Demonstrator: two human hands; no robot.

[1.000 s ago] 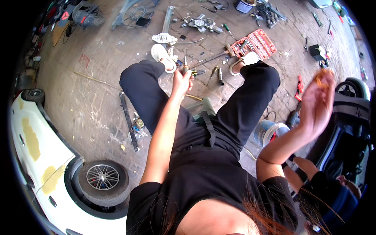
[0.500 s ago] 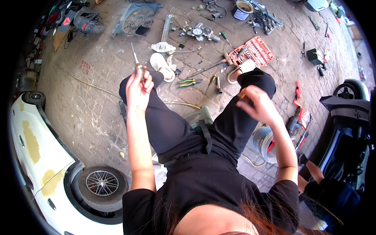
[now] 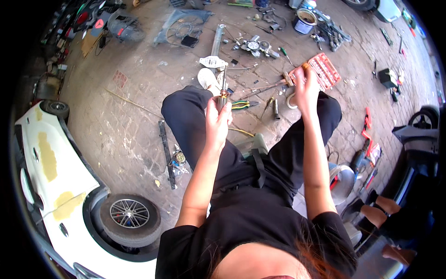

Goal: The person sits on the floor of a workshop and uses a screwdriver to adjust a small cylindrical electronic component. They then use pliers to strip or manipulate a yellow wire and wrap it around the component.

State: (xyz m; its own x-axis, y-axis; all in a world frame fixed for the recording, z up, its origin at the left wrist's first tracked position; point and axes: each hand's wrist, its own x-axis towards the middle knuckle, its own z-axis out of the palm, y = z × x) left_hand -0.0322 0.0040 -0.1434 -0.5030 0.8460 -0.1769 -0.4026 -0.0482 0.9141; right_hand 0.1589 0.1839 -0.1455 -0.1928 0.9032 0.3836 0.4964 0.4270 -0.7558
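My left hand (image 3: 217, 122) is closed around the dark handle of a screwdriver (image 3: 223, 95), its slim metal shaft pointing away from me past my left shoe. My right hand (image 3: 307, 95) reaches forward above my right knee, fingers closed on a small orange piece (image 3: 305, 66) whose kind I cannot make out. Just beyond those fingertips lies an open red tool case (image 3: 326, 70) with sockets in its slots. Near it a hammer (image 3: 287, 79) rests on the paving. Pliers with yellow-green handles (image 3: 241, 105) lie between my feet, next to a short metal tube (image 3: 277, 109).
A white car with filler patches (image 3: 69, 186) and a wheel (image 3: 130, 215) stand at the left. Farther off are a fan shroud (image 3: 181, 30), a motor assembly (image 3: 255, 45) and a bucket (image 3: 304, 21). Another person's leg (image 3: 374, 215) shows at the lower right.
My left hand has swung right with the screwdriver, in between my knees. My right hand has stretched forward to the red case with the orange piece. The whole view has shifted slightly.
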